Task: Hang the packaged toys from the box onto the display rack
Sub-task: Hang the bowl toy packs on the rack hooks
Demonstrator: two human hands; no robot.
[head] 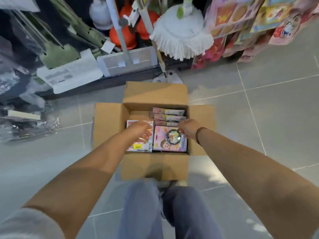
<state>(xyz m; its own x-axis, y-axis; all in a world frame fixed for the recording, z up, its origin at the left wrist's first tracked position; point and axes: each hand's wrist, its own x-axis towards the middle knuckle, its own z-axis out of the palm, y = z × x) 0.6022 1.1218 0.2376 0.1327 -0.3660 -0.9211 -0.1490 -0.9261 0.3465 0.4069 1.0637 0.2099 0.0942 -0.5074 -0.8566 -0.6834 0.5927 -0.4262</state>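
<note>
An open cardboard box (110, 125) stands on the tiled floor in front of my legs. Inside lie packaged toys: a stack with a yellow price sticker (138, 147) on the left, a pink pack with a round black-rimmed toy (170, 141) on the right, and several more packs (170, 114) behind it. My left hand (139, 131) reaches into the box, fingers curled over the top of the left stack. At the upper right edge of the pink pack, my right hand (187, 129) has its fingers curled. A display rack of colourful packs (248, 19) hangs at the top right.
A white string mop (181, 33) and mop handles stand behind the box. Orange items (124, 34), a grey flat mop head (127, 63) and dark plastic-wrapped goods (25, 104) fill the shelving at left. Grey floor tiles lie to both sides of the box.
</note>
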